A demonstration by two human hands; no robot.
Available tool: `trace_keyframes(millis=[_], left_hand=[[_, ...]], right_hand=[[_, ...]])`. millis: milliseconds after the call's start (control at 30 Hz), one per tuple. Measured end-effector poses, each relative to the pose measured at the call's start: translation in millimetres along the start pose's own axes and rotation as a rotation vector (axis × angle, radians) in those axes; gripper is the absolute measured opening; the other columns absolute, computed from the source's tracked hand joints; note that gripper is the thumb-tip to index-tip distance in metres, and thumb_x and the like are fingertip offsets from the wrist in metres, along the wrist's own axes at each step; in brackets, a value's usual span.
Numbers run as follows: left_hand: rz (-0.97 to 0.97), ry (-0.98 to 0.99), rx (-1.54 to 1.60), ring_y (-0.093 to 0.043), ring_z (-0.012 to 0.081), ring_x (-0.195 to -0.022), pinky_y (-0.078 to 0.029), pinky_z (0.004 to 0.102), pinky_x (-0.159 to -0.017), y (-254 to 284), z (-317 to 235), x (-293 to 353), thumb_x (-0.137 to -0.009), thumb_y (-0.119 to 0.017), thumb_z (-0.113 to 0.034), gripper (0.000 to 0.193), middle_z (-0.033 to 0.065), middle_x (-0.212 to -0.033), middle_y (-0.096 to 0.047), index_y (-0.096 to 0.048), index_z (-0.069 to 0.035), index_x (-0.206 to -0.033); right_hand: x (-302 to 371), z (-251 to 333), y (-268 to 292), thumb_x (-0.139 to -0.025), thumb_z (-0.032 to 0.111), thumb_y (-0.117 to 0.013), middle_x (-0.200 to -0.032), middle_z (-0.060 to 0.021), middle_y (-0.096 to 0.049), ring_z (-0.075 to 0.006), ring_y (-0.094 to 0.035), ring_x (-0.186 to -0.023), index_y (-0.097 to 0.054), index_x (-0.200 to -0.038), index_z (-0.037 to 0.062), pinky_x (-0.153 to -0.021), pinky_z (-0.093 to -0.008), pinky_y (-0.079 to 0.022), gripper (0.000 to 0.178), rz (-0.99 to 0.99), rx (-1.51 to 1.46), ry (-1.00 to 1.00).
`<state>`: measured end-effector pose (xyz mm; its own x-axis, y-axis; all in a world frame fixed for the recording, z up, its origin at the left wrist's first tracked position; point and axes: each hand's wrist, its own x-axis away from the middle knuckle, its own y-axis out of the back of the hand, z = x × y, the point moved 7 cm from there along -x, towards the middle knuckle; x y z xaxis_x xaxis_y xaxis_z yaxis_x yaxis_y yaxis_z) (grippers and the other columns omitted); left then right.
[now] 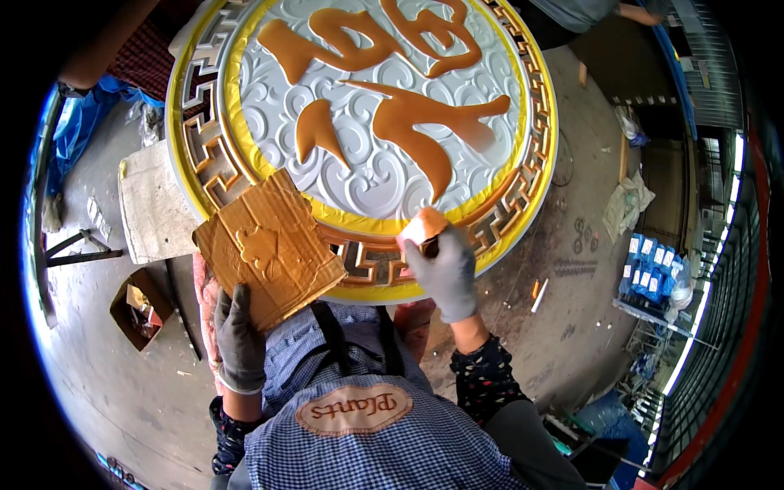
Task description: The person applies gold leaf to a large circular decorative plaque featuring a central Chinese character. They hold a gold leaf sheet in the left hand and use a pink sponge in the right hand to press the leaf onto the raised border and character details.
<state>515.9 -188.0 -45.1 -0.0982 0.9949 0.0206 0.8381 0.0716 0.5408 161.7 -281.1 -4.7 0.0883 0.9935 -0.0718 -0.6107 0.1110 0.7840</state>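
My left hand (238,347), in a grey glove, grips the lower left edge of a brown cardboard piece (298,233). A puddle of gold-brown paint (257,247) lies on it. My right hand (449,282), also gloved, pinches a small sponge-like pad (425,224), pale with an orange-brown top. That pad is over the near edge of a large round panel (359,186); whether it touches is unclear. The panel has grey scroll relief, raised orange-brown characters (416,135), a yellow inner ring (343,216) and a cut-out fretwork border (216,163).
Two other people are partly visible beyond the panel: a dark checked garment (147,53) far left, a grey shirt (572,10) far right. On the floor stand an open cardboard box (140,314) and a white stick (540,296). Blue packages (653,265) sit at right.
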Motion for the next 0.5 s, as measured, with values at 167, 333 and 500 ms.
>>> trace_keyframes(millis=[167,333,500], left_hand=[[-0.172,0.628,1.014,-0.058,0.0207,-0.136,-0.053,0.0379,-0.107,-7,-11,-6,-0.112,-0.054,-0.024,0.055,0.0084,-0.154,-0.053,-0.037,-0.012,-0.163],[-0.133,0.642,1.091,-0.06,0.0231,-0.136,-0.054,0.0386,-0.107,-6,16,-1,-0.111,-0.056,-0.024,0.059,0.0086,-0.153,-0.054,-0.034,-0.012,-0.164],[-0.167,0.63,1.15,-0.062,0.0222,-0.131,-0.054,0.0387,-0.108,-3,12,-4,-0.111,-0.056,-0.022,0.05,0.0102,-0.147,-0.059,-0.044,-0.005,-0.156]], right_hand=[[-19,-43,35,-0.088,0.027,-0.081,-0.09,-0.0144,-0.071,-0.034,-0.072,-0.082,-0.068,-0.107,0.0023,-0.076,-0.0423,-0.057,0.035,-0.033,0.054,-0.177],[-15,-37,28,-0.086,0.024,-0.082,-0.081,-0.0115,-0.066,-0.0335,-0.068,-0.075,-0.061,-0.091,0.0054,-0.069,-0.0443,-0.054,0.028,-0.057,0.297,-0.057],[-5,-22,9,-0.085,0.027,-0.081,-0.08,-0.0119,-0.065,-0.034,-0.069,-0.076,-0.06,-0.091,0.0065,-0.067,-0.0453,-0.053,0.03,-0.005,0.246,-0.113]])
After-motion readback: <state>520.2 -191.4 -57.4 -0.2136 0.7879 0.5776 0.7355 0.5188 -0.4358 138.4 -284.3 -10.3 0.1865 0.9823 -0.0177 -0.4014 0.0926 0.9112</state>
